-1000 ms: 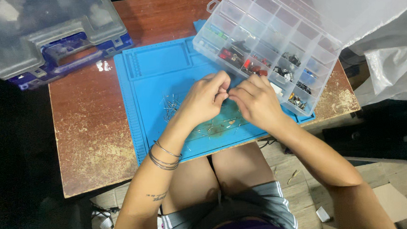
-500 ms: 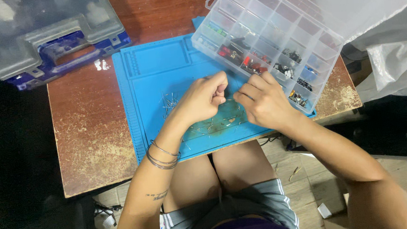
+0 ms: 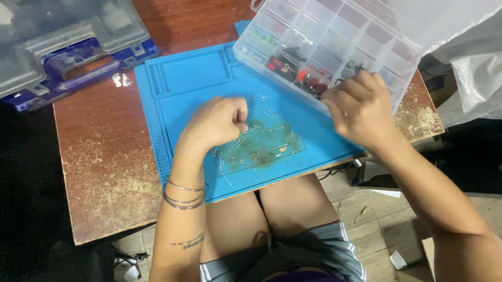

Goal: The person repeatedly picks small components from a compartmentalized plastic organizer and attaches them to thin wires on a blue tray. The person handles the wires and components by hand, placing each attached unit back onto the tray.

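While the left hand [image 3: 218, 122] sits curled into a loose fist over the middle of the blue work mat [image 3: 185, 81], thumb and forefinger pressed together at its 3 o'clock side, whatever it pinches is too small to make out. Just below and at 4 o'clock of that fist lies a tangle of thin wire offcuts [image 3: 254, 146] on the mat's stained central panel, touching the mat, not the hand as far as I can tell. Right hand [image 3: 361, 109] hangs at the mat's 3 o'clock edge, fingers bent and loosely spread, fingertips at the near rim of the clear compartment organiser [image 3: 325, 37]; blurred, so can't tell if it holds anything. Organiser lies tilted across the mat's 1 o'clock corner, lid open, with small red and dark parts in the near compartments. Grey-and-blue lidded case [image 3: 57, 51] sits at 10 o'clock on the worn wooden table [image 3: 100, 166], well apart from both hands. Clear plastic bag [image 3: 482, 77] at 3 o'clock off the table edge. Metal bangles [image 3: 184, 195] on the left wrist.
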